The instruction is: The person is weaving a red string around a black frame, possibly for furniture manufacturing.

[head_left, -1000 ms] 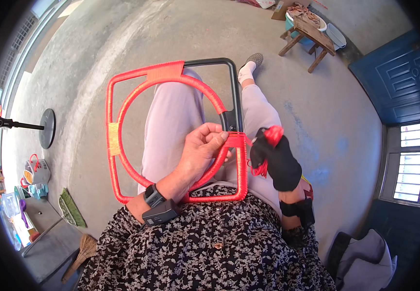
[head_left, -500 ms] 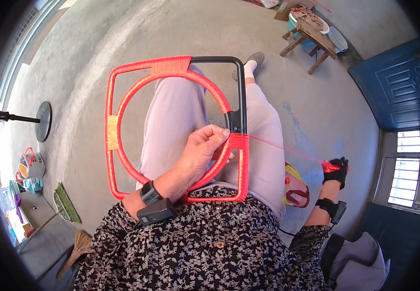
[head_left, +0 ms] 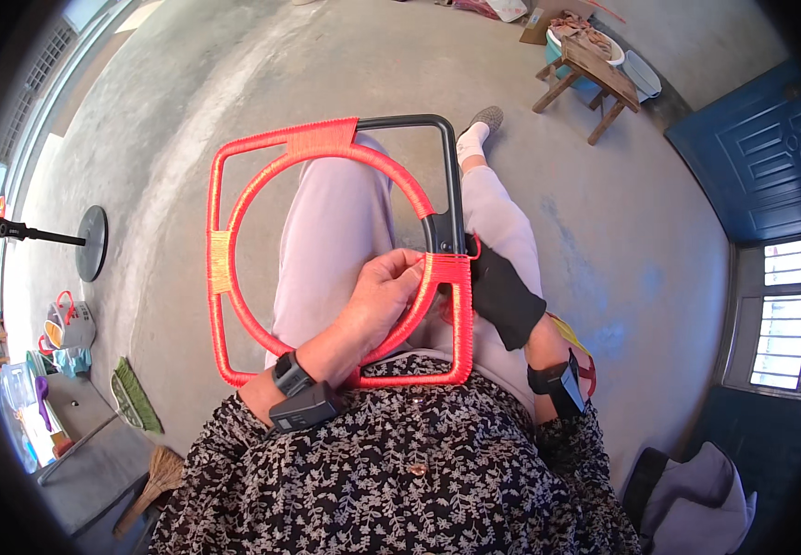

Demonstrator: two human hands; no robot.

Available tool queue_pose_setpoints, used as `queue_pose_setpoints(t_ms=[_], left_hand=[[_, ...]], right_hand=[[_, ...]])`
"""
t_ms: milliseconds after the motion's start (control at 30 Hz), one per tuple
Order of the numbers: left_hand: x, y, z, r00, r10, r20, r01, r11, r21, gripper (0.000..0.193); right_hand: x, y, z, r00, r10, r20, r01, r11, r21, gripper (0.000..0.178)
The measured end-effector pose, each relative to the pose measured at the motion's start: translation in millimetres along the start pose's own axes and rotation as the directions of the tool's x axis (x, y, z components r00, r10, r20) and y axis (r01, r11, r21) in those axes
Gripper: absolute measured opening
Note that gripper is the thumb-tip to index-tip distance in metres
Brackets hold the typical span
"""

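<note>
Cord-wrapped metal frame (head_left: 322, 137), a rounded square with a ring inside it, lies across the lap between the two hands, its near edge against the patterned shirt (head_left: 419, 435). Red cord covers most of it; a bare black section (head_left: 453, 166) runs from just ahead of the hands, round the far right corner. Step in hand, as judged: winding cord across the bridge between ring and outer rail. Right hand (head_left: 507, 301), black-gloved, is partly curled beside the rail; its fingertips are hidden, so its grip on the cord cannot be confirmed. Left hand (head_left: 389, 287), bare, has thumb and fingers pinched on the ring beside the winding. A small loop of red cord (head_left: 477, 246) stands out at the right hand's fingers. Next move, as judged, calls for drawing that loop snug against the last turn while the left hand steadies the frame. Concrete floor (head_left: 178, 287) extends around both hands, stained blue to the right hand's right. A blue panelled door (head_left: 743, 153) is ahead and right of that hand, a barred window (head_left: 780, 319) farther right, a wooden stool (head_left: 595, 74) well ahead. A green-bristled broom (head_left: 136, 393) lies well left of the left hand.
</note>
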State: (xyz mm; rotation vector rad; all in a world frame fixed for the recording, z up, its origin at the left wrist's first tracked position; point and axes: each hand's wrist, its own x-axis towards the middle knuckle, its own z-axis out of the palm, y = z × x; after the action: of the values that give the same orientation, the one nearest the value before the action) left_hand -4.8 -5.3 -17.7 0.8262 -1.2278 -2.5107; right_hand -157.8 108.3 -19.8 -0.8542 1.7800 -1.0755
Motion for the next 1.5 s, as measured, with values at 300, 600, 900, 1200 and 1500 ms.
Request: queue_pose_setpoints(t_ms=[300,600,900,1200,1500], left_hand=[[-7,10,7,0.66,0.751,-0.015,-0.585,0.526,0.617,0.013],[-7,9,6,0.793,0.606,-0.056,-0.508,0.709,0.488,0.023],[2,4,2,0.965,0.248,-0.086,-0.236,0.963,0.127,0.019],[-1,9,5,0.993,0.114,-0.035,-0.114,0.993,-0.001,0.018],[-2,9,4,0.996,0.072,-0.057,-0.077,0.994,-0.08,0.016]], right_hand=[[0,-37,5,0.679,-0.715,-0.167,0.46,0.592,-0.662,0.048],[-21,-5,-33,0.703,-0.66,-0.263,0.249,0.576,-0.779,0.03],[-79,110,-164,0.427,0.305,-0.851,0.483,0.719,0.5,0.018],[-12,44,-26,0.989,0.114,-0.091,-0.035,0.792,0.609,0.039],[-45,22,-53,0.988,0.134,-0.071,-0.088,0.887,0.454,0.023]])
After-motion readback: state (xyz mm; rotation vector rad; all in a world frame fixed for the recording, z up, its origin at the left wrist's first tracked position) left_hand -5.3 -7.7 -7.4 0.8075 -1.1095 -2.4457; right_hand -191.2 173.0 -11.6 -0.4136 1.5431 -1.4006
